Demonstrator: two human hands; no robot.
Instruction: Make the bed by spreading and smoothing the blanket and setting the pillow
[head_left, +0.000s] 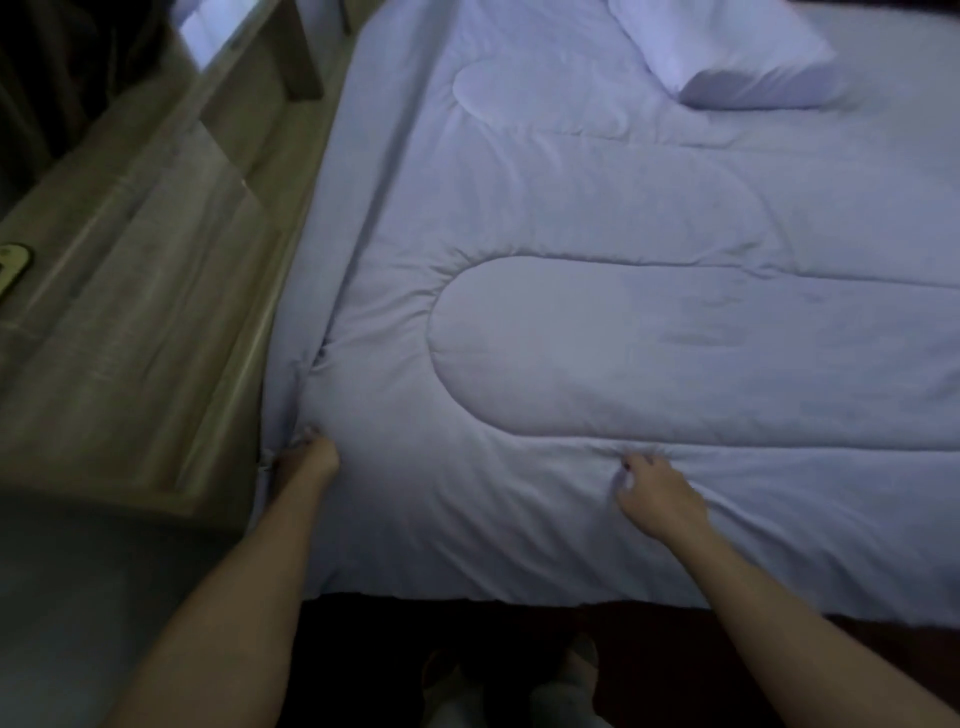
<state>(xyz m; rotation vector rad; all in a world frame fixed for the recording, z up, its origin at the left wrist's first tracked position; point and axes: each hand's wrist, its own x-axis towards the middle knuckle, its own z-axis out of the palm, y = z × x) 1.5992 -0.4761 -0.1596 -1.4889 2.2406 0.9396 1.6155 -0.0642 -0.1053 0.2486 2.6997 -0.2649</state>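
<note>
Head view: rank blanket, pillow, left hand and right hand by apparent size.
1. blanket
2. pillow
3. right hand and left hand: not ranked; the left is partly buried in fabric.

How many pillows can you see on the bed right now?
1. The pillow lies at the far right of the bed on the blanket, cut off by the frame's top edge. Others may lie beyond the frame.

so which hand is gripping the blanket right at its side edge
The left hand: it pinches the blanket at the edge beside the wooden headboard unit. The right hand has its grip further in, bunching fabric below the oval stitching.
</note>
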